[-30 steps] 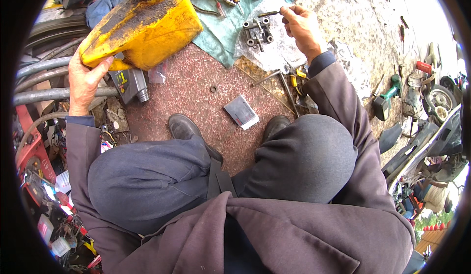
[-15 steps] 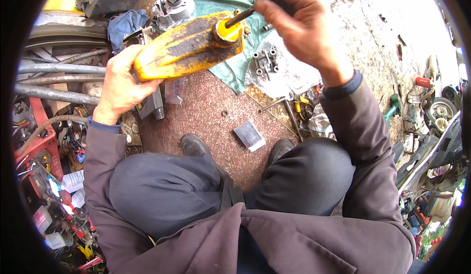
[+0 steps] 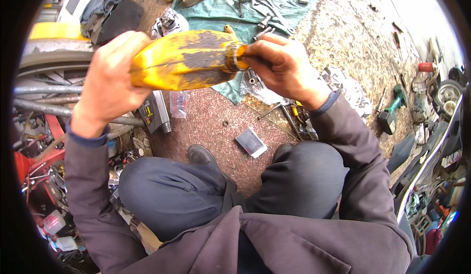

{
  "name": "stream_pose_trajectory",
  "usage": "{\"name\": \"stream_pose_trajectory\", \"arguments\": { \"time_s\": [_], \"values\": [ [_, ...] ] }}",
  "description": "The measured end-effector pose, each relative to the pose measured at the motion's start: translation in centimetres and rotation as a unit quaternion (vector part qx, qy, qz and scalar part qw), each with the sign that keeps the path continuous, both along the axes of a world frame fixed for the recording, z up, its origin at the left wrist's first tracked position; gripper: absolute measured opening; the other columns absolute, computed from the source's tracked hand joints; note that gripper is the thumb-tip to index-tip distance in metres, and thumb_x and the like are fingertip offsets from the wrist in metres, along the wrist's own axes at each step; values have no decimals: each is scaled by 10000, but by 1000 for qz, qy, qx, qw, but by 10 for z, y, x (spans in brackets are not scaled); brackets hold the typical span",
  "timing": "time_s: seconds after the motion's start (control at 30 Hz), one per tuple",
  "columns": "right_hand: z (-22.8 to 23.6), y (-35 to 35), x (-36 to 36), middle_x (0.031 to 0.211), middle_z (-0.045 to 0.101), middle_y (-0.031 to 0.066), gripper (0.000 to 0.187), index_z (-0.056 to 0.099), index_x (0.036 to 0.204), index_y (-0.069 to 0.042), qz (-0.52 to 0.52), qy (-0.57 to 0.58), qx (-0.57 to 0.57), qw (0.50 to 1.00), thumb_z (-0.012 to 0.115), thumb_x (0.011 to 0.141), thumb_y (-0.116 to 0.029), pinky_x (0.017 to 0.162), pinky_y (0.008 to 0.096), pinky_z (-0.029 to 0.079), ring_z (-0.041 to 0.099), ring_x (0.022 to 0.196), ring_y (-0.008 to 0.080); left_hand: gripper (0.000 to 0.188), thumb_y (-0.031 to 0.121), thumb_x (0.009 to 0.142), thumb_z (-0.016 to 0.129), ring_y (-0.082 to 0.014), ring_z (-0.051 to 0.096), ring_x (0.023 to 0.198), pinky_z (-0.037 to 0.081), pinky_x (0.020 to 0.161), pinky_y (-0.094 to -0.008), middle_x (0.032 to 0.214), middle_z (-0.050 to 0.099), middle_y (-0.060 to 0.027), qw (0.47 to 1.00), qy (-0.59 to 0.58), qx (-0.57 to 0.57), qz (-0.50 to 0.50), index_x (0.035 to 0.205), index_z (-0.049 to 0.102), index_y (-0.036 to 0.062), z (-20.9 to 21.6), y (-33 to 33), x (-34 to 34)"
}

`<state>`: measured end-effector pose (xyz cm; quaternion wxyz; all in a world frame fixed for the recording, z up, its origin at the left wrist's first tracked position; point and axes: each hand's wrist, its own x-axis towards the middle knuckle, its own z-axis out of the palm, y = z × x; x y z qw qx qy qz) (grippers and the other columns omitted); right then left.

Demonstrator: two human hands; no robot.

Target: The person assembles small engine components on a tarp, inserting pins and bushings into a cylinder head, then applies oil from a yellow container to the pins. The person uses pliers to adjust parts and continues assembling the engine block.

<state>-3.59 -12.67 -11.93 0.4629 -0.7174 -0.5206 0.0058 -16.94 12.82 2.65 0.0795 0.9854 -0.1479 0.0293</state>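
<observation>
A yellow container (image 3: 184, 60), worn and smeared with black grime, is held up on its side in front of me. My left hand (image 3: 110, 75) is wrapped round its broad end. At the other end, a ridged dark collar (image 3: 233, 58) circles the neck. My right hand (image 3: 284, 70) is closed at the neck, fingers pinched on the yellow end piece. The dark rod seen there earlier does not show now; my fingers may cover it.
Metal parts lie on a green cloth (image 3: 201, 14) beyond. A grey bottle (image 3: 158, 114), a small dark flat box (image 3: 251, 141) and a ring (image 3: 226, 123) are on the floor. Metal pipes (image 3: 44, 108) are at left, a green power tool (image 3: 390, 111) at right.
The container has turned and its neck end has come lower. My right hand has moved down from the dark rod to the neck. My left hand has shifted up and left.
</observation>
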Motion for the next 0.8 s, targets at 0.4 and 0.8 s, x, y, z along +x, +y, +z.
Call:
{"name": "stream_pose_trajectory", "arguments": {
  "time_s": [0.4,0.8],
  "values": [
    [27,30,-16,739,581,91,110,631,834,-97,-28,-7,209,977,684,743,-127,573,409,510,623,655,323,350,-44,621,683,-389,516,740,437,658,-400,811,476,-176,979,15,205,-3,939,538,-19,118,-65,2],
    [24,28,-21,746,568,94,128,630,832,-86,-12,-20,252,968,714,747,-134,559,410,499,616,659,333,388,-35,647,689,-384,513,757,441,679,-386,849,475,-183,958,6,283,-51,1004,535,-31,135,-83,-2]
  ]
}}
